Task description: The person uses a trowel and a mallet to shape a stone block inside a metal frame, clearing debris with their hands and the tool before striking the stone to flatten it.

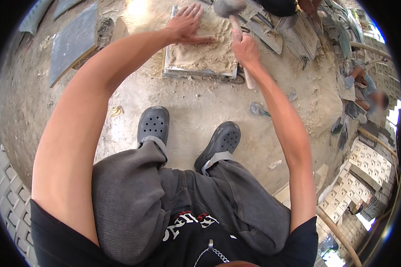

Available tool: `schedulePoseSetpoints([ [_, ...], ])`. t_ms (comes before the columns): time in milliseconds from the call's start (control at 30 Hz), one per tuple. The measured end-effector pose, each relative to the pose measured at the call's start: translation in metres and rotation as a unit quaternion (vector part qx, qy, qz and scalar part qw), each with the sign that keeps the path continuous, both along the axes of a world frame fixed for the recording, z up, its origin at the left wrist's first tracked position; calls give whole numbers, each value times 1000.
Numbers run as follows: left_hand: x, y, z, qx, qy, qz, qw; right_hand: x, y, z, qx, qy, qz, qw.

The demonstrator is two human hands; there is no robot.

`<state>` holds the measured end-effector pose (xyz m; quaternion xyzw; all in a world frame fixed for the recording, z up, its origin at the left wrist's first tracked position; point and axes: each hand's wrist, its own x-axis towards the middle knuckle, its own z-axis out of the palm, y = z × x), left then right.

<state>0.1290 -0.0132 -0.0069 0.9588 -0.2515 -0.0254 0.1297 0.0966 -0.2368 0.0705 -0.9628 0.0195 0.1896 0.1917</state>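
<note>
Mallet (230,8) points forward, long axis slanting left.

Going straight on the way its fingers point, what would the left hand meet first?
The left hand would probably meet more of the sandy material it appears to rest on; depth is unclear, and the picture's top edge hides much beyond.

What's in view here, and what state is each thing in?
Left hand: open, thumb spread, resting on the sand
Right hand: closed around the mallet
Mallet: gripped by its handle
Rectangular frame: filled with sand
Sand: lumpy, uneven
Small tool: unheld, lying on the ground
Grey clogs: worn
</note>
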Motion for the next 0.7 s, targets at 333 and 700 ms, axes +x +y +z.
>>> schedulePoseSetpoints([
  [333,14,-31,-12,-38,-65,-29,997,-10,-31,27,72,-27,-79,994],
  [700,45,-58,69,-14,278,-108,954,-15,-43,16,48,7,-93,994],
])
